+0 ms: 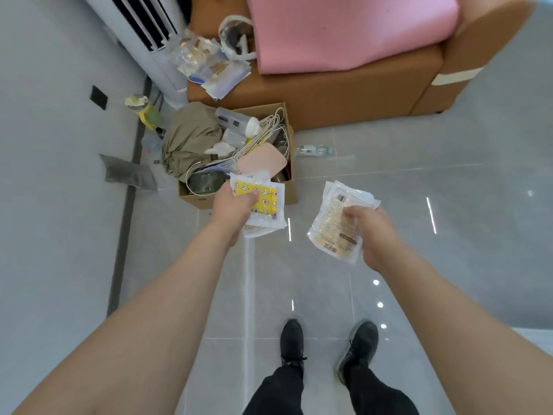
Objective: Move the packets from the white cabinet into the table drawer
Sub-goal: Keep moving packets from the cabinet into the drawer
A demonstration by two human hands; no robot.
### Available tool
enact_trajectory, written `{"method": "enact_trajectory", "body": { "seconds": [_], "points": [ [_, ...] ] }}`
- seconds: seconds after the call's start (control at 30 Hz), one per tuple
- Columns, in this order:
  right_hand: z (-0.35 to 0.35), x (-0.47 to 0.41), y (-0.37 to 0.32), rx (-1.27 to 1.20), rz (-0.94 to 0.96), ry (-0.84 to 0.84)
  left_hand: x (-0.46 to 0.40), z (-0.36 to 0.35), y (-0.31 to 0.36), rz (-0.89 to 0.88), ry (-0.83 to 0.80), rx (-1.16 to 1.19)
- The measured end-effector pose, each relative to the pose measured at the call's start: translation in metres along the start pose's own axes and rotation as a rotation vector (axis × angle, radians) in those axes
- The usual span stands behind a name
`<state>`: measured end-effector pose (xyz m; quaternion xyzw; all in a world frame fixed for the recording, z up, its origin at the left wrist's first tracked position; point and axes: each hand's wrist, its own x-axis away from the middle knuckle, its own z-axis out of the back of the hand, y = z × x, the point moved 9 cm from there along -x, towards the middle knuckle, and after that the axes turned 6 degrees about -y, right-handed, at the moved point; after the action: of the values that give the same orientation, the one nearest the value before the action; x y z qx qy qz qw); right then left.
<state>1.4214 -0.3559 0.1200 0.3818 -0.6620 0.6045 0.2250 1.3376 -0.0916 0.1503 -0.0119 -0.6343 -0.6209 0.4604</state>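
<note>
Packets light, slippery: left hand (236, 205) grips yellow-printed clear plastic packets (260, 199); right hand (371, 232) pinches beige clear-wrapped packets (335, 229) edgewise.

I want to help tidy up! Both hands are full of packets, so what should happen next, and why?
Probably carry them on to the table drawer. The left hand grips the yellow-patterned packets and the right hand grips the beige packets, so neither can pick up more. No drawer shows in this view.

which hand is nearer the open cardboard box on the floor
Left. The left hand holds packets right over the cardboard box near edge; the right hand holds packets off to its right.
</note>
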Motion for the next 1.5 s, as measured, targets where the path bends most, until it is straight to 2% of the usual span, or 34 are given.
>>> {"method": "enact_trajectory", "body": {
  "seconds": [0.4, 0.77, 0.9, 1.3, 1.5],
  "points": [
    [0.231, -0.085, -0.109, -0.153, -0.019, 0.215, -0.062, -0.279, 0.081, -0.015, -0.222, -0.093],
    [0.349, -0.171, -0.170, -0.330, -0.023, 0.360, -0.138, -0.474, 0.134, -0.035, -0.374, -0.180],
    [0.402, -0.180, -0.200, -0.378, -0.024, 0.397, -0.135, -0.556, 0.155, -0.037, -0.457, -0.234],
    [0.628, -0.179, -0.301, -0.616, 0.051, 0.513, -0.091, -0.842, 0.230, -0.123, -0.601, -0.360],
    [0.714, -0.195, -0.333, -0.705, 0.051, 0.581, -0.093, -0.967, 0.250, -0.123, -0.679, -0.430]
  ]
}}
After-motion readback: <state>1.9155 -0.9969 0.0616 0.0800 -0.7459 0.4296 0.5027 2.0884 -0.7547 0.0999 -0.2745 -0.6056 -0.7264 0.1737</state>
